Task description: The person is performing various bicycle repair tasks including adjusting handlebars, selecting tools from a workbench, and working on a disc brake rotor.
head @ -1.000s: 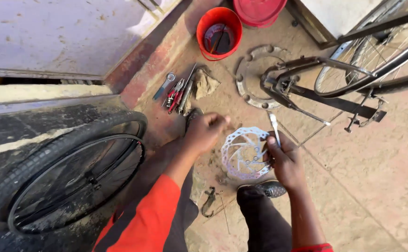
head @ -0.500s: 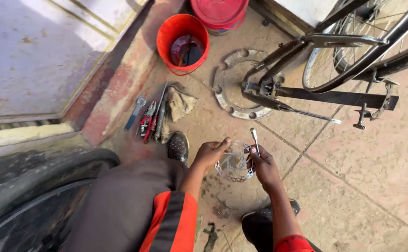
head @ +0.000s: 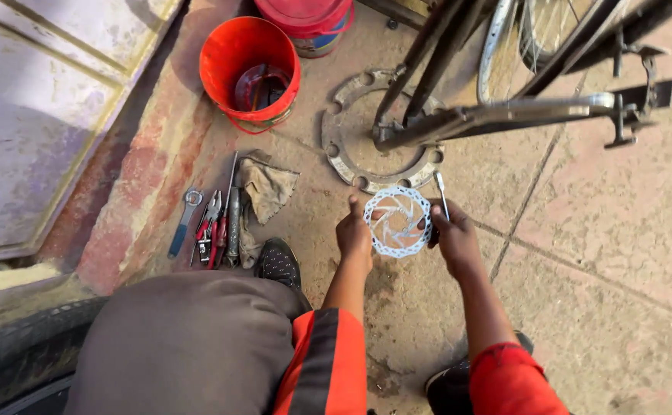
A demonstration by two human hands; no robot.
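Note:
A round silver brake disc (head: 399,220) with cut-out spokes is held between both hands just above the paved ground. My left hand (head: 353,232) grips its left edge, thumb up. On the disc's right edge sits my right hand (head: 453,234), which also holds a thin metal tool (head: 441,192) pointing upward. Just beyond the disc lies a large grey metal ring (head: 341,163) with holes, under the bicycle frame (head: 489,115).
An orange bucket (head: 228,54) with dark contents stands at the back, a red bucket (head: 305,19) beside it. Spanner (head: 183,221), pliers (head: 210,219) and a rag (head: 267,188) lie left. A tyre (head: 13,346) is at bottom left; my knee and shoe (head: 278,261) are below.
The view has shifted closer and to the right. Both hands have carried the disc away from my body toward the grey ring, with the same hold kept on it.

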